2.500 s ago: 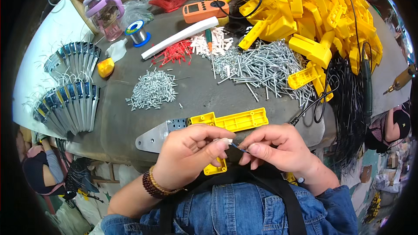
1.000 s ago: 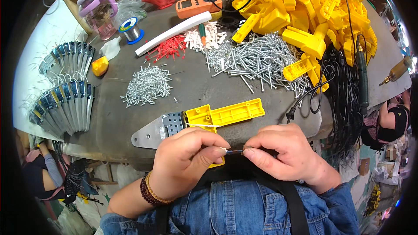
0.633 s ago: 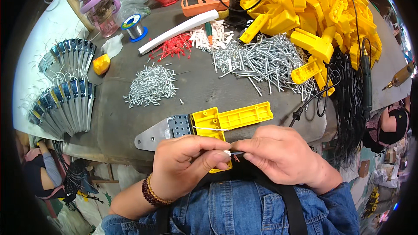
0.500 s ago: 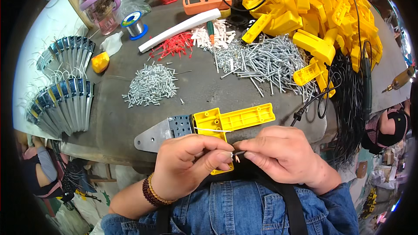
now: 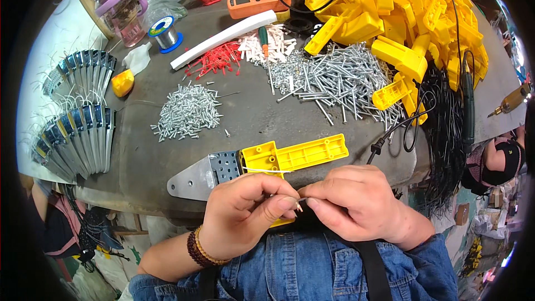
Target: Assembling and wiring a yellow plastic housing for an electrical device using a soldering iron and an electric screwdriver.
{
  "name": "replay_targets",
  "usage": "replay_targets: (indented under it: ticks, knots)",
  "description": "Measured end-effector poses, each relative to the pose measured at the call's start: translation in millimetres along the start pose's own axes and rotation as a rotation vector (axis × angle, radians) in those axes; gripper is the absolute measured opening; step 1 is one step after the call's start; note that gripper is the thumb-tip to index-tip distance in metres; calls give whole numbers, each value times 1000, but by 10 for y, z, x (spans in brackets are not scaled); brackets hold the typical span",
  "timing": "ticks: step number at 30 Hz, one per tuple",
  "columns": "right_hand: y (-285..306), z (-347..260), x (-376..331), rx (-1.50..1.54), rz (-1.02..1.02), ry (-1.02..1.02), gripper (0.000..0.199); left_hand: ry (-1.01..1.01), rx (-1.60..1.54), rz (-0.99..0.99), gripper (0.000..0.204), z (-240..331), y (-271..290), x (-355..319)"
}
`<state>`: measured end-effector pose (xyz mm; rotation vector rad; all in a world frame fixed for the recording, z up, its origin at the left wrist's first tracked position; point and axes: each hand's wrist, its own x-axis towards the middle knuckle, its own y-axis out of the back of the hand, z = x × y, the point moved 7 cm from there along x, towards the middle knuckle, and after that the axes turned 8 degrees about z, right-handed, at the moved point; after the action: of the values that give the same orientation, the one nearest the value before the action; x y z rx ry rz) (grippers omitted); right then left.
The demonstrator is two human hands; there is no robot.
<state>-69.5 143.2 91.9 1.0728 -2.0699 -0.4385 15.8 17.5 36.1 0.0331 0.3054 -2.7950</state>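
My left hand (image 5: 248,209) and my right hand (image 5: 356,203) meet fingertip to fingertip above my lap. Both are closed in a pinch on a thin dark cable (image 5: 303,200), whose bare copper strands (image 5: 299,208) poke out between them. Just beyond my hands lies a yellow plastic handle half (image 5: 312,153), ribbed inside, joined to a perforated metal plate (image 5: 225,165) with a grey tapered blade (image 5: 191,180). A white wire (image 5: 267,171) crosses the yellow part toward my left fingers. My left hand covers part of the handle's lower end.
Short screws (image 5: 186,112), long screws (image 5: 345,81), red sleeves (image 5: 214,64) and a screwdriver (image 5: 264,42) lie beyond. Yellow housings (image 5: 401,17) heap at far right, with black cables (image 5: 446,134) below. Metal blades (image 5: 83,139), a solder spool (image 5: 165,33) and an orange meter (image 5: 253,3) stand left and back.
The view has shifted slightly, so the table's things sit a little further left. My hands stay together, fingertips closer around the cable, with less of its dark sheath showing.
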Motion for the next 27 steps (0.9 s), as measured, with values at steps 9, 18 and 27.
replay_targets:
  ticks: [9, 18, 27]
  knots:
    - [-13, -61, -36, -181, 26, 50, 19, -699, 622, 96, 20, 391, -73, -111]
    - [-57, 179, -84, -24, -240, -119, 75, -557, 691, -150, 18, 393, -117, 21]
    - [-132, 202, -55, 97, -212, -109, 41, -796, 792, -92, 32, 442, -48, -54]
